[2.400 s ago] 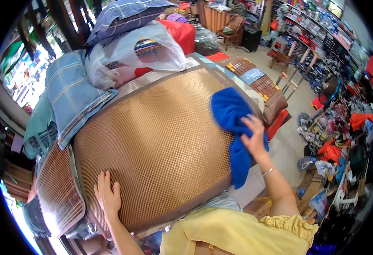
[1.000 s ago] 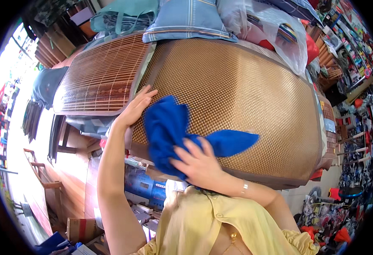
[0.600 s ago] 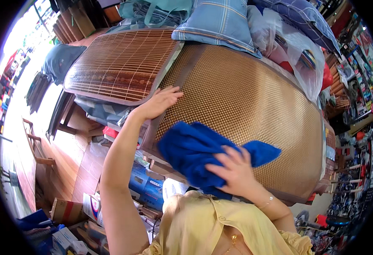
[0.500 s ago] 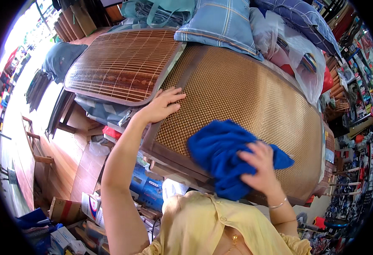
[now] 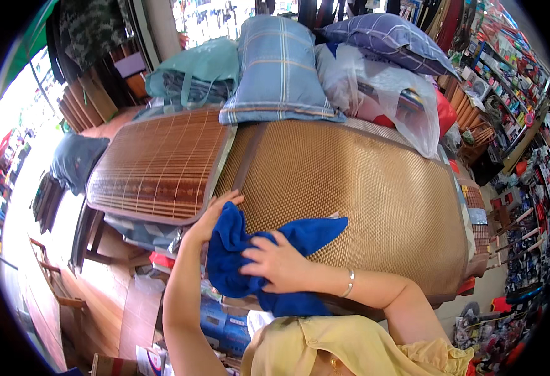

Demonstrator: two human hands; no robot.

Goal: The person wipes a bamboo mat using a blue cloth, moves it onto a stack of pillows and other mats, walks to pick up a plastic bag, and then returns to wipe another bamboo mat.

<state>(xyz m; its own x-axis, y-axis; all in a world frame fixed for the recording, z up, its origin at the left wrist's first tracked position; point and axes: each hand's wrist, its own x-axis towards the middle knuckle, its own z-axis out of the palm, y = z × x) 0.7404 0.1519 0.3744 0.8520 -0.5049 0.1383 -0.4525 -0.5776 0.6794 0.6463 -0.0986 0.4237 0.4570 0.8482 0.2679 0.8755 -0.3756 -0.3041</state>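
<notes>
A crumpled blue cloth (image 5: 228,276) lies at the near left corner of a woven tan mat (image 5: 400,213) with a brown border. My right hand (image 5: 281,264), a silver bangle on its wrist, is on top of the cloth with bent fingers pressing into its folds. Flat on the mat's left edge rests my left hand (image 5: 212,216), fingers stretched out. The cloth touches it and covers part of it. To its left is a brown slatted bamboo mat (image 5: 156,169) with a dark edging.
Along the far side stand a blue plaid pillow (image 5: 281,75), a teal bag (image 5: 193,72) and a stuffed clear plastic bag (image 5: 381,88). A purple plaid pillow (image 5: 387,37) lies on that bag. Crowded shelves (image 5: 507,94) fill the right; a wooden chair (image 5: 55,282) is at left.
My right hand has swept the blue cloth leftward over the mat, close to my left hand. My left hand stays at the mat's left edge. The view has tilted up, showing more background.
</notes>
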